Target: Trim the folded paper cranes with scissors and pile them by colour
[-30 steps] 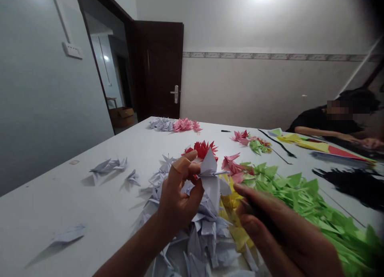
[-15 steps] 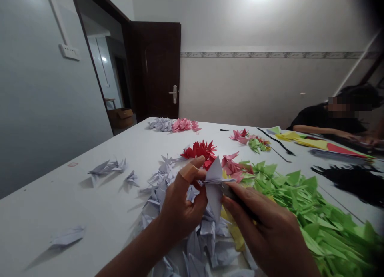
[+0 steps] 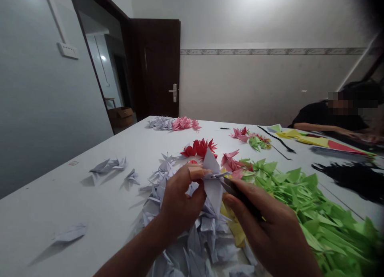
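My left hand [image 3: 181, 197] pinches a white folded-paper flower [image 3: 213, 193] between thumb and fingers, one finger wrapped in a tan band. The flower has pointed petals, one up and one down, with a thin twisted part sticking out to the right. In my right hand [image 3: 267, 221] is a slim dark tool [image 3: 243, 201], its kind unclear, gripped between thumb and fingers. Its tip lies close beside the flower's right side; contact cannot be made out. Below both hands spreads a heap of white folded-paper flowers [image 3: 195, 245], with some yellow folded paper [image 3: 237, 229] among them.
Green folded-paper pieces [image 3: 318, 213] pile up at right, beside black strands [image 3: 348, 181]. Red folded flowers [image 3: 201, 148] lie beyond my hands. A few white pieces [image 3: 108, 167] are scattered on the white table [image 3: 99, 213]. Another person [image 3: 327, 119] sits at the far right.
The flower has tilted and dropped slightly, and its thin side part now looks twisted. The dark tool's tip has come away a little from the flower's middle, showing more of it.
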Action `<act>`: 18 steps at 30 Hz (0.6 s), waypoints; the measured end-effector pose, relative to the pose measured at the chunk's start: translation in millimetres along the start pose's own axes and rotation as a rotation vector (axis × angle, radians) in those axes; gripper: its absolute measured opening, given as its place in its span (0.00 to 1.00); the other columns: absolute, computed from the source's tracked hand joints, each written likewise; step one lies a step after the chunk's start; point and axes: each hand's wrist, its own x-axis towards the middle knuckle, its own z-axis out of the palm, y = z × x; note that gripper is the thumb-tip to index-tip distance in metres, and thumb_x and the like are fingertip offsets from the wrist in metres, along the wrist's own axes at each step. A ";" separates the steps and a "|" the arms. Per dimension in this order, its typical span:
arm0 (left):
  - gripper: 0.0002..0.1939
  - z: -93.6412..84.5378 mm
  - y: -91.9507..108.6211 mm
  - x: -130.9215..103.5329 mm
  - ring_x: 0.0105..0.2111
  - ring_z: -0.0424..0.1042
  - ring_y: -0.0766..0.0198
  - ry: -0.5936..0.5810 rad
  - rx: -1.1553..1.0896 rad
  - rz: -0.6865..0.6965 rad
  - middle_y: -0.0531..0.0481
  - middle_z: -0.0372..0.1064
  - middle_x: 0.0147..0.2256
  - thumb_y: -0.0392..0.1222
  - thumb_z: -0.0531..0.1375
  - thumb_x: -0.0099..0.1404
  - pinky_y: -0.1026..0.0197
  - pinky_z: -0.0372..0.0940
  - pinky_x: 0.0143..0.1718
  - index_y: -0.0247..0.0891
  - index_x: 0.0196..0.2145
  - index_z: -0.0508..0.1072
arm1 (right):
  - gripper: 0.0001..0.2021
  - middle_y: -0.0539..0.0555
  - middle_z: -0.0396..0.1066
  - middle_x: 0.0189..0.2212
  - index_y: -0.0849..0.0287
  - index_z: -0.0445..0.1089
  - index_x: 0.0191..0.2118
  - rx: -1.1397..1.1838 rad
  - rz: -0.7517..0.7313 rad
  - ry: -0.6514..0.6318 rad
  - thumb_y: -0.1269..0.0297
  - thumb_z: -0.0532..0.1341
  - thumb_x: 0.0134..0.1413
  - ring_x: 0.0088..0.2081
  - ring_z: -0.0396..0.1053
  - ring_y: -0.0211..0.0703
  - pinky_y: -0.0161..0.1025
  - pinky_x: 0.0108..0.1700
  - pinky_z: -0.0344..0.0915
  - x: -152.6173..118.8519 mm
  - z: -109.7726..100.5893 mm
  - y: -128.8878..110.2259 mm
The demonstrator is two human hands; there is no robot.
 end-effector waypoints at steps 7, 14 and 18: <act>0.11 8.4 12.6 7.5 0.30 0.76 0.69 0.126 -0.826 -0.781 0.52 0.75 0.30 0.36 0.70 0.48 0.72 0.70 0.30 0.35 0.31 0.74 | 0.09 0.54 0.78 0.36 0.58 0.73 0.42 0.090 0.019 -0.052 0.64 0.58 0.57 0.32 0.76 0.41 0.31 0.31 0.72 -2.4 -2.0 -3.6; 0.13 12.3 12.2 4.5 0.28 0.74 0.71 0.113 -0.898 -0.795 0.51 0.75 0.29 0.35 0.71 0.47 0.73 0.70 0.30 0.33 0.31 0.75 | 0.10 0.54 0.78 0.34 0.59 0.74 0.40 0.084 0.083 -0.067 0.63 0.57 0.58 0.31 0.75 0.40 0.32 0.30 0.70 0.0 4.1 2.2; 0.12 14.5 10.0 2.6 0.27 0.73 0.72 0.108 -0.889 -0.791 0.52 0.75 0.28 0.36 0.71 0.47 0.73 0.70 0.30 0.33 0.31 0.75 | 0.10 0.53 0.77 0.31 0.60 0.74 0.38 0.059 0.077 -0.068 0.62 0.57 0.58 0.29 0.74 0.39 0.31 0.28 0.69 0.8 3.6 4.0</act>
